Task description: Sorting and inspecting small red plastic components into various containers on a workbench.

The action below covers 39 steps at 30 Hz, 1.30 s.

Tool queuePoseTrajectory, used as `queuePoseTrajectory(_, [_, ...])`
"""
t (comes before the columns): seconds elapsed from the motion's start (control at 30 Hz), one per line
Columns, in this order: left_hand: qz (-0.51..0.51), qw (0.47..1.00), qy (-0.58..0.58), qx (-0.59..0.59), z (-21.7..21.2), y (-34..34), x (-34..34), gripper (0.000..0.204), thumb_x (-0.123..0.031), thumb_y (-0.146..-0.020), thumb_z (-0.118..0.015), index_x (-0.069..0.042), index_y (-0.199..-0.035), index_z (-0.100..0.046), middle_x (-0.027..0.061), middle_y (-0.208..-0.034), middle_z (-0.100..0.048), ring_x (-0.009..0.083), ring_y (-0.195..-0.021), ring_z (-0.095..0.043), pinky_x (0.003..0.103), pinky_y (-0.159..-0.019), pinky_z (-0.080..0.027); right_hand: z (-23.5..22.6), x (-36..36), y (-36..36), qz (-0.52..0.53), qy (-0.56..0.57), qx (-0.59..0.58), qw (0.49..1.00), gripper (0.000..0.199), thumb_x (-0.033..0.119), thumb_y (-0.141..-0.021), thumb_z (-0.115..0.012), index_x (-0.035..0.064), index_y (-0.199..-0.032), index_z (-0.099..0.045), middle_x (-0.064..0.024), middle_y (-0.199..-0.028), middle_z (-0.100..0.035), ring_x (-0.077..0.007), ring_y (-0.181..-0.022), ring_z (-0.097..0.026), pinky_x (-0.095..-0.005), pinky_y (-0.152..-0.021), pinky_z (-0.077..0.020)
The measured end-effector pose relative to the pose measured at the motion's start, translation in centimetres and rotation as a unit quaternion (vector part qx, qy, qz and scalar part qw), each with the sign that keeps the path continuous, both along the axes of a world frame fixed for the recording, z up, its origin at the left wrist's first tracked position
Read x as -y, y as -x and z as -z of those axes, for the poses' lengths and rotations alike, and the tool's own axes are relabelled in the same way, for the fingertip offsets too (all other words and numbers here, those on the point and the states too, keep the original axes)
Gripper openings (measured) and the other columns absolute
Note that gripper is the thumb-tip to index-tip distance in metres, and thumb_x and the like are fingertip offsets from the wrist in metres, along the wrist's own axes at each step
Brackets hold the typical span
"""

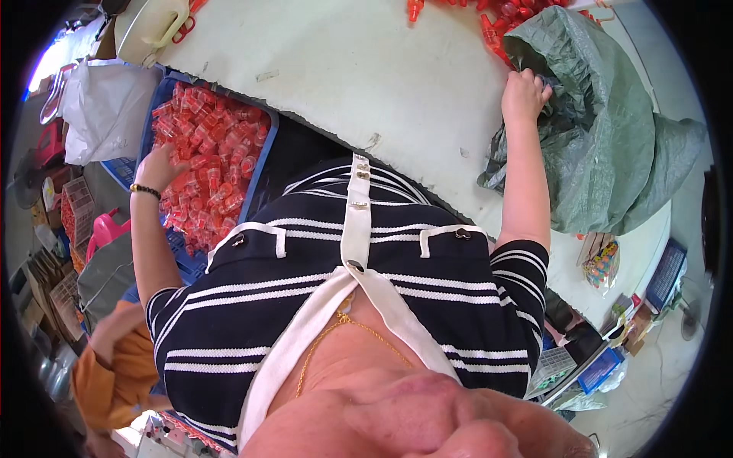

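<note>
My left hand point(160, 168), with a beaded bracelet at the wrist, is over the left side of a blue crate point(272, 141). Small red bottles with clear parts point(210, 160) fill the crate. This hand's fingers reach toward the bottles; they look parted, and no bottle shows in them. On the right, my right hand point(525, 95) has its fingers curled on the edge of a crumpled green woven sack point(611, 145), near its mouth. More red bottles point(496, 38) lie on the white table by the sack's mouth. The sack's inside is mostly hidden.
The white table point(328, 69) has a rough dark edge in front of me. A cream plastic jug point(149, 34) and red-handled scissors point(183, 32) are at the far left. A white bag point(107, 107) stands beside the crate. Behind on the left is a person in an orange top point(114, 374).
</note>
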<state>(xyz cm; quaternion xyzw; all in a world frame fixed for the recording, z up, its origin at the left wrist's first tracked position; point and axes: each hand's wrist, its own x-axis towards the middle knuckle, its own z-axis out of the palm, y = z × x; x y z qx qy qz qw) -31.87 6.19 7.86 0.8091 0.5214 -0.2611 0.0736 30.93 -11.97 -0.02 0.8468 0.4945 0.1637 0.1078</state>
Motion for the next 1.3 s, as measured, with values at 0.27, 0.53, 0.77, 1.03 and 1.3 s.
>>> queuePoseTrajectory(0.27, [0.055,0.889,-0.031,0.453,3.4,-24.9,-4.9,0.04,-0.036,-0.09,-0.056,-0.004,-0.112,-0.059,0.0147,-0.105,-0.063,0.0278,-0.098,-0.061,0.035,-0.084,-0.047,-2.4,0.7,3.1,-0.105,-0.159,-0.118,0.974,0.011,0.017,-0.077,-0.064,0.0113,-0.087,-0.065,-0.0051,-0.091,-0.061,-0.0255,-0.089,-0.058,-0.0454,-0.086,-0.0392])
queuePoseTrajectory(0.53, [0.349,0.801,-0.178,0.453,5.3,-42.7,-5.1,0.036,-0.027,-0.086,-0.056,-0.005,-0.116,-0.056,0.0163,-0.104,-0.06,0.0329,-0.085,-0.062,0.042,-0.078,-0.05,-3.1,-0.2,9.1,-0.18,-0.354,-0.359,0.845,0.017,0.006,-0.078,-0.067,0.005,-0.094,-0.063,-0.0111,-0.086,-0.063,-0.0279,-0.075,-0.063,-0.0348,-0.067,-0.0504])
queuePoseTrajectory(0.77, [-0.046,0.849,0.301,0.432,6.9,-42.8,-3.0,0.045,-0.025,-0.085,-0.06,-0.003,-0.123,-0.047,0.0109,-0.094,-0.064,0.0173,-0.077,-0.061,0.03,-0.065,-0.049,-2.2,1.7,9.1,-0.094,-0.445,-0.47,0.756,0.016,0.006,-0.082,-0.066,0.0019,-0.096,-0.062,-0.0104,-0.087,-0.065,-0.0195,-0.076,-0.064,-0.0298,-0.07,-0.0503])
queuePoseTrajectory(1.03, [-0.174,0.587,0.596,0.519,4.0,-36.3,4.7,0.037,-0.024,-0.093,-0.053,-0.004,-0.124,-0.046,0.0046,-0.093,-0.061,0.011,-0.068,-0.057,0.023,-0.054,-0.044,-2.7,0.5,10.3,-0.084,-0.319,-0.714,0.617,0.021,0.008,-0.082,-0.068,0.0025,-0.101,-0.062,-0.0074,-0.091,-0.067,-0.0126,-0.079,-0.062,-0.0283,-0.072,-0.05])
queuePoseTrajectory(1.3, [-0.278,0.579,0.529,0.555,6.4,-34.0,5.2,0.036,-0.033,-0.096,-0.049,-0.003,-0.113,-0.055,0.0007,-0.081,-0.056,0.0072,-0.064,-0.052,0.021,-0.049,-0.037,-3.6,1.9,-4.5,-0.06,-0.06,0.028,0.996,0.022,0.014,-0.084,-0.048,0.0123,-0.097,-0.066,-0.0056,-0.097,-0.064,-0.0279,-0.095,-0.058,-0.043,-0.082,-0.0429])
